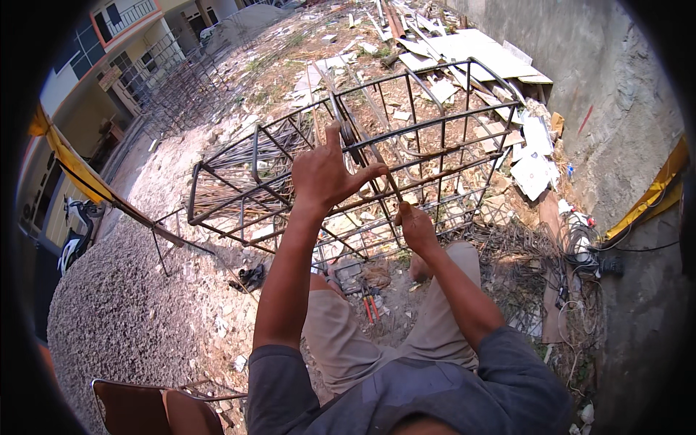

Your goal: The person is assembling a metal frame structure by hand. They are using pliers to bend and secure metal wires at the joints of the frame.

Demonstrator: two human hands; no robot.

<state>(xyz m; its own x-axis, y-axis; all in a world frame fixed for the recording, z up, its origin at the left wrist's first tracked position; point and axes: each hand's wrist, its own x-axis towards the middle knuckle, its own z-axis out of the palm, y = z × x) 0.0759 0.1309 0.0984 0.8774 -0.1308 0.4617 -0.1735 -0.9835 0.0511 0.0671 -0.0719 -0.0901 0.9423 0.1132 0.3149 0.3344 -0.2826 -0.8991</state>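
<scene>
A long cage of steel reinforcing bar with rectangular stirrups stretches across in front of me, above rubble. My left hand is at the middle of the cage, beside stirrups bunched close together. Its index finger points up and its thumb stretches right; the other fingers are partly hidden. Lower and to the right, my right hand is closed around the lower end of a thin metal rod, which slants up and left toward the bars. Red-handled pliers lie on the ground between my feet.
A grey gravel heap lies at left, with a brown chair below it. White boards are piled at the far right along a concrete wall. Tangled cables lie at right. Loose bars lie beyond the cage.
</scene>
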